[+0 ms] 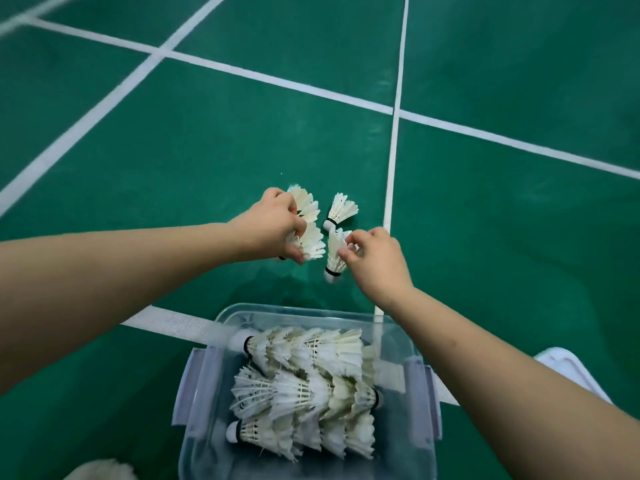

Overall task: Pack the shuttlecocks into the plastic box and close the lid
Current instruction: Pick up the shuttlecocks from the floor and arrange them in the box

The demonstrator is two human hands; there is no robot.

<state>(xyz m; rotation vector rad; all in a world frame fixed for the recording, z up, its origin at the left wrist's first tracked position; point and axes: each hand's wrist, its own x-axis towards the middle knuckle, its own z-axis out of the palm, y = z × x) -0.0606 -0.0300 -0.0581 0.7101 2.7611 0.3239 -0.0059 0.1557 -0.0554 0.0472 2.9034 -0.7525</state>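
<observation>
My left hand is closed around a nested stack of white feather shuttlecocks above the green floor. My right hand pinches the feathers of a single shuttlecock, cork pointing down toward me. One more loose shuttlecock lies on the floor just beyond both hands. The clear plastic box stands open in front of me, holding several rows of stacked shuttlecocks. A white lid lies on the floor to the right of the box, partly hidden by my right forearm.
The floor is a green badminton court with white lines crossing it; one line runs under the box. A white feathery object shows at the bottom left edge.
</observation>
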